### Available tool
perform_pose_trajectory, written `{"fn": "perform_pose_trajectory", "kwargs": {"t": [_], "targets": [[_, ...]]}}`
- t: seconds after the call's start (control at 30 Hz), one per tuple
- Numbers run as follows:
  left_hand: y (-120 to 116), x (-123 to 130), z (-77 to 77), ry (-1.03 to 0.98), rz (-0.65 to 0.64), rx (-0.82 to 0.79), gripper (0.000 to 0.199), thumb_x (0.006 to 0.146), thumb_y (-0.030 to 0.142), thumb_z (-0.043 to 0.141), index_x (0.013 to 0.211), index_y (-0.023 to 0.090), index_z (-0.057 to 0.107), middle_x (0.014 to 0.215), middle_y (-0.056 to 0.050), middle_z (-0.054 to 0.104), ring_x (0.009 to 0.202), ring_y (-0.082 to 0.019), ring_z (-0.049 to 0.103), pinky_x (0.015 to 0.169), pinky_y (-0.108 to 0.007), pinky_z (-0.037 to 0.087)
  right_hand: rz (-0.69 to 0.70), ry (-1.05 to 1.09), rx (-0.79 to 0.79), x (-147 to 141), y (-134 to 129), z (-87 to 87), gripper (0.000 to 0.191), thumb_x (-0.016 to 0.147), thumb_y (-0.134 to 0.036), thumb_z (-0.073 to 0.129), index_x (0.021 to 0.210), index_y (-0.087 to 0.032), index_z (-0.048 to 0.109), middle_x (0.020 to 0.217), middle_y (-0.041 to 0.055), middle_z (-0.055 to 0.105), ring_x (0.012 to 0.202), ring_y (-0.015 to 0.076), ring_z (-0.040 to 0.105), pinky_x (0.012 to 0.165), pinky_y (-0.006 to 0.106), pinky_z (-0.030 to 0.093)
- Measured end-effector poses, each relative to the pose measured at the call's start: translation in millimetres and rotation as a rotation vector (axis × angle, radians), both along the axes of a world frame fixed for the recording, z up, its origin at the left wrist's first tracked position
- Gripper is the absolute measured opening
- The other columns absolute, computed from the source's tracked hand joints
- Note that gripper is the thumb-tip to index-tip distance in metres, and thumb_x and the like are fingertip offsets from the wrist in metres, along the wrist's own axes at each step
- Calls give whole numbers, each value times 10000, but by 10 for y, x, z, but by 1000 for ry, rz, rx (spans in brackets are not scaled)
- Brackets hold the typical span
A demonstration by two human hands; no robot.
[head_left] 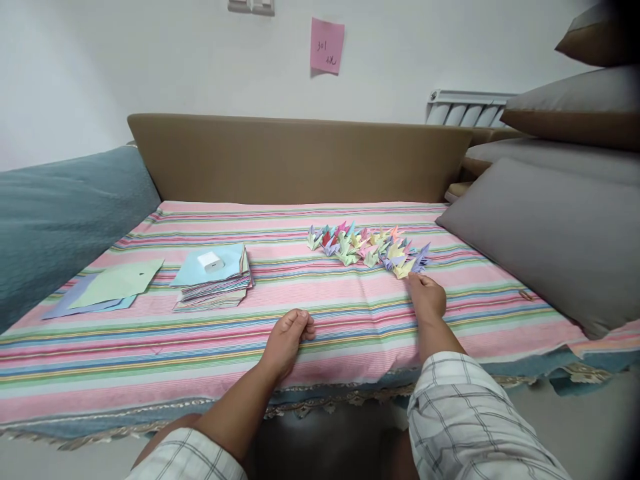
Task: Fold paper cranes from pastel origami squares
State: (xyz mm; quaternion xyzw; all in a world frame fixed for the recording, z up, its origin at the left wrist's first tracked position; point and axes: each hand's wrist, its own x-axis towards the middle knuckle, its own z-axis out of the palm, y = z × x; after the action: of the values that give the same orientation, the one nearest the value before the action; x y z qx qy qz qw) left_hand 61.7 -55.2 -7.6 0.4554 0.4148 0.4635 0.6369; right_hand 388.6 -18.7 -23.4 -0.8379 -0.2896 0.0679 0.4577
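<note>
Several folded paper cranes (357, 245) in many colours stand grouped on the striped cloth (320, 293), right of centre. At the near right end of the group, my right hand (427, 293) pinches a pale yellow crane (404, 268) by its edge. My left hand (290, 338) rests over the cloth near the front, fingers curled together with nothing visible in them. To its left is a stack of coloured paper squares (217, 287), with a small white box-shaped object (211, 261) on top.
Loose green and purple sheets (117, 283) lie at the far left. Grey cushions (550, 233) are piled on the right, a blue-green cushion (65, 220) is on the left, and a brown backrest (300, 160) stands behind. A small brown object (525, 295) lies near the cushions.
</note>
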Motion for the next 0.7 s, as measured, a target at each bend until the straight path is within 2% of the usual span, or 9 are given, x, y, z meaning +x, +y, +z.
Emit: {"fn": "perform_pose_trajectory", "kwargs": {"t": [0.17,0.37,0.43,0.57,0.7], "targets": [[4,3,-3,16,0,1,389,711,538,636,698,152,594,688,-20,580,640,-126,552,648,-254,482,-18,27,53,-11,13,-22,405,695,-512,507,838,-208,733,776,75,698,676,223,567,600,312,389],[13,-1,-11,13,-11,-3,386,712,535,635,694,152,593,689,-19,576,639,-125,549,645,-255,481,-56,31,189,-11,-4,-62,379,695,-469,511,823,-182,723,829,77,713,708,216,581,641,297,411],[11,-6,-11,13,-16,2,385,715,534,634,695,152,593,687,-19,577,640,-124,550,649,-256,481,-40,41,178,-18,-7,-47,388,701,-484,514,829,-187,729,859,80,713,733,223,587,658,300,412],[2,-9,-4,18,-12,0,378,711,529,639,685,155,594,679,-15,580,647,-124,550,660,-256,478,-4,48,56,-34,-11,-1,388,710,-494,507,854,-211,730,860,72,703,756,239,580,659,318,398],[2,-2,-1,15,-11,-2,377,708,527,644,684,154,594,681,-15,582,644,-124,552,656,-258,478,-31,58,79,-50,-17,27,401,713,-478,495,924,-208,703,822,65,687,716,221,564,643,306,390]]}}
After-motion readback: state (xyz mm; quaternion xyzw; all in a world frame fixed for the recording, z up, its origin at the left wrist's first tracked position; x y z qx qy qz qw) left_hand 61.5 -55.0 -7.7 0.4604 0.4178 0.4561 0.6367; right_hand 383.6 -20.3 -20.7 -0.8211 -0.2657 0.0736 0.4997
